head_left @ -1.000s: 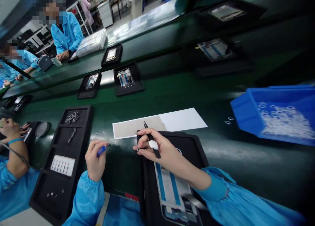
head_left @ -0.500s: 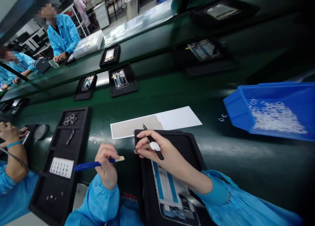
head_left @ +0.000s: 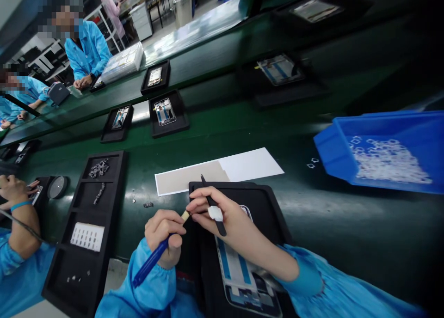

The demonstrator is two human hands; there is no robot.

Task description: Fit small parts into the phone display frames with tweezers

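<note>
Green bench (head_left: 243,128), viewed from its near edge. A black tray (head_left: 267,202) lies at 6 o'clock. Its far rim touches a white and tan sheet (head_left: 249,163) at its 12 o'clock. A compartment tray (head_left: 118,193) lies at 8 o'clock. A blue bin (head_left: 333,151) lies at 3 o'clock, with two loose white rings (head_left: 314,162) just beside its left wall. Small dark bits (head_left: 148,204) lie between the two near trays. Two small trays (head_left: 169,129) lie at 11 o'clock and a dark tray (head_left: 287,94) at 1 o'clock.
</note>
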